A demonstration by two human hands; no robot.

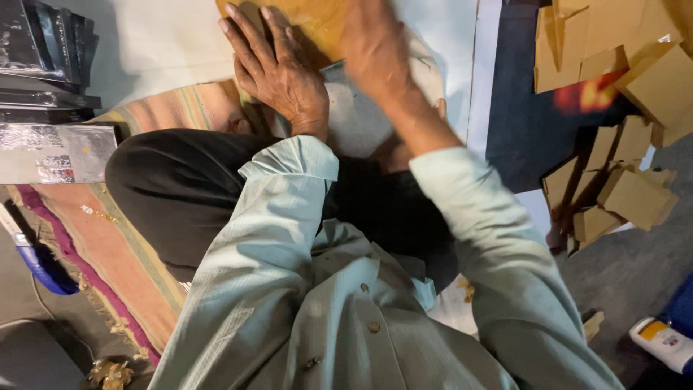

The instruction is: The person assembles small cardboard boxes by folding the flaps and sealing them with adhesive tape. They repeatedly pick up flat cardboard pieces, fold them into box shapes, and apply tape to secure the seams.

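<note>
So the person is sitting on the floor, looking straight down over their own pale green shirt (pixel 317 318) and dark trousers (pixel 180 188); the left hand (pixel 278 61) is spread flat, fingers straight and a bit fanned, palm pressed down on a brown cardboard sheet (pixel 317 18) right where it meets a grey board (pixel 361 115) under it; it isn't gripping anything, just pressing. The right hand (pixel 375 43) is a blur over the same brown sheet, just beside the left one; can't honestly tell whether it's open or closed, or whether it has hold of anything. The brown sheet sits at the top of the view, on a white sheet (pixel 166 40) spread over the floor; the grey board lies between the two forearms, close in front of the knees.

Off to the left there's a stack of dark glossy boxes (pixel 47 43) with a silvery flat box (pixel 58 152) below it; a striped woven mat (pixel 108 253) in orange, pink and tan runs under the person's leg; something blue (pixel 43 267) lies at its edge. On the right, a dark blue cloth (pixel 520 123), and past it a loose heap of folded brown cardboard pieces (pixel 621 72), well apart from both hands; a white and yellow object (pixel 660 343) sits in the bottom right corner.
</note>
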